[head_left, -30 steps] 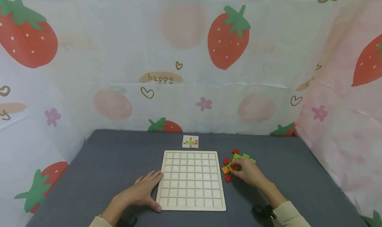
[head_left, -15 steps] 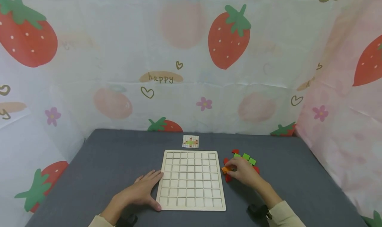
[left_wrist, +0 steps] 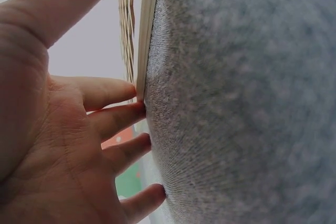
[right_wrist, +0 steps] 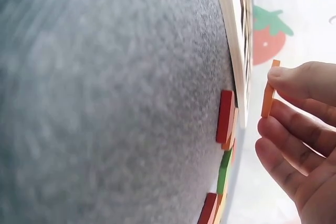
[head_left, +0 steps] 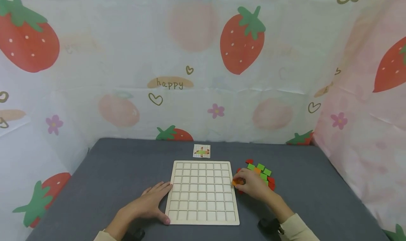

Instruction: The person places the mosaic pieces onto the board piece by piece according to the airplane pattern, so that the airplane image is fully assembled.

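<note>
A pale wooden grid board (head_left: 202, 191) lies flat on the dark grey cloth, its square cells bare. My left hand (head_left: 149, 204) rests at its left edge with fingers spread, thumb near the front corner; in the left wrist view the fingertips (left_wrist: 140, 109) meet the board's side. Between thumb and fingers, my right hand (head_left: 253, 184) pinches a thin orange tile (right_wrist: 269, 90), held up off the cloth at the board's right edge. Under and behind that hand are loose tiles: green squares (head_left: 267, 172), an orange square (head_left: 257, 170) and red pieces with a curved side (head_left: 249, 161).
Behind the board lies a small pattern card (head_left: 201, 151) printed with a grid and a coloured figure. The dark grey table cloth (head_left: 133, 167) reaches back to a strawberry-print curtain (head_left: 269, 79), which encloses the back and sides.
My right hand has picked an orange tile out of the pile and moved left with it to the board's right edge. The left hand stays at the board.
</note>
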Tool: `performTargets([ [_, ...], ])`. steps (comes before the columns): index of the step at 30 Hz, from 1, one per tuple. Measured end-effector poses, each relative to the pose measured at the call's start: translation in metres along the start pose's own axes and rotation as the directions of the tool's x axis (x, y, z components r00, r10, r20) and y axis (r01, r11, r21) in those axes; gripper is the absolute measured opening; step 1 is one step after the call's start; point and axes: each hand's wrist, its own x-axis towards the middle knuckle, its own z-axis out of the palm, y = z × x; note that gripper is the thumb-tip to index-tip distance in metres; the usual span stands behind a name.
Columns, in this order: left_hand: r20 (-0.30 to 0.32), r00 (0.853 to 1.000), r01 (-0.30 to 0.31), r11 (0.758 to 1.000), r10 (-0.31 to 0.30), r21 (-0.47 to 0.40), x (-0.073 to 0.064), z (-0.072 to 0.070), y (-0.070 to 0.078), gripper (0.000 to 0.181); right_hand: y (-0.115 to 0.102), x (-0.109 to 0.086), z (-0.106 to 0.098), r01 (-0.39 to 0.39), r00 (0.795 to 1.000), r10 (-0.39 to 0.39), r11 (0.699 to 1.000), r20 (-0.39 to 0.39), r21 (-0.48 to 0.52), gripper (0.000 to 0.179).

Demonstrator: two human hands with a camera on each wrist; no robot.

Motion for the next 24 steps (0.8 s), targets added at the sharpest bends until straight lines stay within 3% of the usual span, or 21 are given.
performTargets([
  [9,-0.007,1.000,-0.015,1.000,0.015,-0.007,-0.002,0.000,0.000,0.113,-0.003,0.006,0.006,0.022,0.999,-0.022,1.000,0.046,0.010,0.017],
  [17,0.032,0.999,-0.030,1.000,0.030,-0.005,-0.002,-0.005,0.002,0.112,-0.013,0.011,0.009,0.004,0.989,-0.008,0.999,0.145,0.033,0.016],
  [24,0.029,0.999,-0.014,1.000,0.014,-0.005,-0.002,-0.004,0.000,0.113,-0.014,0.015,0.014,0.057,0.987,-0.052,0.998,0.151,-0.032,0.014],
])
